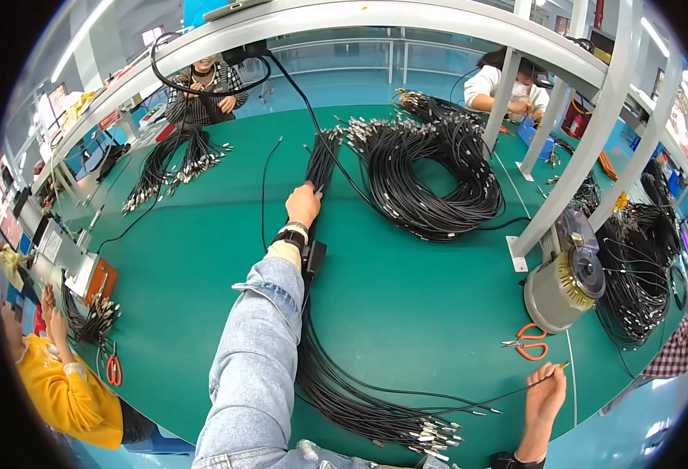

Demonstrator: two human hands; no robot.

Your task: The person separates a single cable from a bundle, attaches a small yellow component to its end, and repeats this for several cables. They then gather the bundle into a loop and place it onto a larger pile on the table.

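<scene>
My left arm, in a denim sleeve with a black wristband, stretches across the green table. My left hand [303, 205] is closed around a long bundle of black cables [323, 162]. From there the bundle runs back under my forearm and curves toward the lower right, where its silvery connector ends [435, 434] fan out. Near the table's right front edge, my right hand [546, 395] pinches one thin black cable [477, 405] close to its yellowish tip. That cable stretches from the bundle to my fingers. A small black block [315, 256] lies beside my left wrist.
A big coil of black cables [438, 223] lies beyond the middle. Orange-handled snips [530, 342] rest beside a grey round machine [563, 285]. White shelf posts [557, 195] stand at right. Co-workers [70, 391] sit around the table; more cables [173, 164] lie far left.
</scene>
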